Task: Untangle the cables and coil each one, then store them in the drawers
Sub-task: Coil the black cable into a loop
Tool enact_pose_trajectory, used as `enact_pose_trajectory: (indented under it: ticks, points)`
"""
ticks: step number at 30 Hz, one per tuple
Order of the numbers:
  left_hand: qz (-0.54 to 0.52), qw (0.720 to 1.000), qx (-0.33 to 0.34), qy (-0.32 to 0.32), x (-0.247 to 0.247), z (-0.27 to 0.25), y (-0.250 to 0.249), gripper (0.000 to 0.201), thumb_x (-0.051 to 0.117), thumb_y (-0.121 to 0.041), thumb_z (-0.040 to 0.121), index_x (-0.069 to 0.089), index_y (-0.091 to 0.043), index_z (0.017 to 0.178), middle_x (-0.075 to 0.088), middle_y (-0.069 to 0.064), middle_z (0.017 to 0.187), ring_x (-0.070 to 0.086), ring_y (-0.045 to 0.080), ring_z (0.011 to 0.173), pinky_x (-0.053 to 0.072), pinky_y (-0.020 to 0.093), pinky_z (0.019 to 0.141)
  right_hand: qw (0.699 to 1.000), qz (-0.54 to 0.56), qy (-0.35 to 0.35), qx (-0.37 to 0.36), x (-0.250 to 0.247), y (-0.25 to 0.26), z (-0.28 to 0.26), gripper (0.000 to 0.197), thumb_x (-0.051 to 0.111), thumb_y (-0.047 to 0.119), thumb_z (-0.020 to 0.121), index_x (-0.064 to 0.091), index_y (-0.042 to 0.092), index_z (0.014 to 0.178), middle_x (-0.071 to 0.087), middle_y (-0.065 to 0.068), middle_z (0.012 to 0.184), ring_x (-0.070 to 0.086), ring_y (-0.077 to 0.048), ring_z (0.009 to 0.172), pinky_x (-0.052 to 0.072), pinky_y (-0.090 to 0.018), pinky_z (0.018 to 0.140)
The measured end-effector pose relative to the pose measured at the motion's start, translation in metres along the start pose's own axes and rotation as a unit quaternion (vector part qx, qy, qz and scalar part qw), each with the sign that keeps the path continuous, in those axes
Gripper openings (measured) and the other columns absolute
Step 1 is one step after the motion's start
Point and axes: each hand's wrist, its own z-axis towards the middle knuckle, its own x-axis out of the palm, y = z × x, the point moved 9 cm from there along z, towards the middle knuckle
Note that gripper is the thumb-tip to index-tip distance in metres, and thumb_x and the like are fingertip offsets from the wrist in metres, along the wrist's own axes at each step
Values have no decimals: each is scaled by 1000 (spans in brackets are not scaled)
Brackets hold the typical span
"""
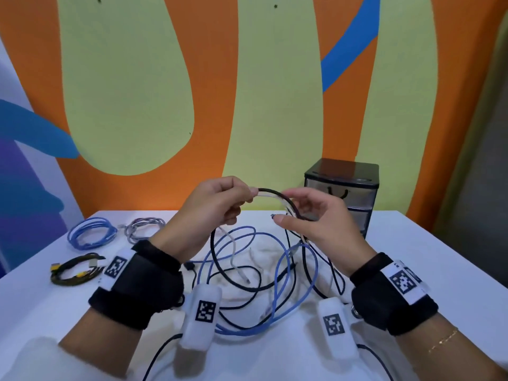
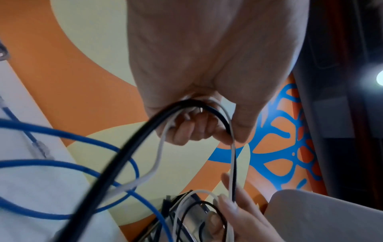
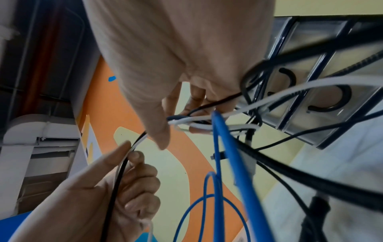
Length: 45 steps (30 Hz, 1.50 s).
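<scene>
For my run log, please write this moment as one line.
left hand: pinches black cable | right hand: pinches same cable | drawers: shut

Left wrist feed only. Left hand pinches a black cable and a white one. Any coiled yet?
Observer: Three coils on the white table: blue cable coil, grey braided coil, black-and-yellow coil.
Operator: Drawers?
Observer: Black-framed clear drawer unit, back right, drawers look shut.
Operator: Right hand?
Observer: Right hand grips the same black cable, above the loose tangle of blue, black and white cables.
</scene>
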Motion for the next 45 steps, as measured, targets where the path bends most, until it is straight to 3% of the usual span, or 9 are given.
enact_pose_trajectory:
  ticks: [5,10,15,21,32,36,38,41,45]
  points:
    - [38,995,64,-69,-18,-4,-7,10,69,-1,96,71,-10,94,62,-2,75,51,16,71,45,27,71,999,-42,-9,3,2,-4,2,12,78,33,94,80,22,91,70,2,90,63,-14,84,49,-28,79]
    - [20,997,37,-60,-22,-5,-4,4,73,-7,97,72,-3,96,47,-1,61,38,16,57,33,33,62,992,-64,-103,-20,-17,-4,4,10,72,31,98,76,21,99,71,12,107,64,-3,108,53,-34,97]
    - [23,997,41,-64,-29,-9,-5,29,79,-37,92,74,-11,79,54,3,69,34,15,53,36,33,64,981,50,-185,-40,-34,0,3,18,60,19,107,65,2,103,64,-7,77,58,-15,68,50,-22,67]
    - [-169,958,98,-212,-75,-8,-3,22,67,-25,105,62,-16,86,60,-8,78,22,10,51,20,23,46,971,102,-215,37,-41,-15,3,21,52,21,110,60,16,91,45,6,68,35,-9,59,29,-26,54]
    - [-151,871,142,-445,-135,-37,5,31,63,-43,107,56,-22,86,43,-12,58,26,15,52,24,33,50,978,66,-152,128,-26,-28,0,50,51,55,105,49,15,75,31,7,56,26,-14,52,27,-30,52]
    - [67,924,56,-371,-121,-22,5,7,67,-34,101,73,-31,105,64,-3,100,57,16,82,51,43,82,984,63,-89,142,-13,-25,2,51,44,54,109,44,18,72,27,9,59,22,-13,53,17,-28,53]
    - [197,927,58,-314,-99,-20,-7,35,66,-21,98,68,-36,129,58,-2,128,59,12,110,48,35,99,988,89,-48,115,-2,-22,5,39,43,37,112,54,17,81,31,7,66,22,-13,59,14,-34,60]
    - [208,952,159,-158,-44,-22,-37,51,61,-10,94,68,-37,137,61,-11,137,56,0,127,42,19,106,994,58,-7,90,11,-19,4,34,43,28,113,68,16,93,40,4,74,30,-11,63,19,-32,61]
    - [270,941,204,-3,16,-29,-39,35,65,-42,104,67,-39,139,64,-19,132,56,0,129,41,24,109,995,-44,67,65,27,-11,-1,35,44,36,112,64,19,89,44,0,79,37,-15,69,28,-32,65]
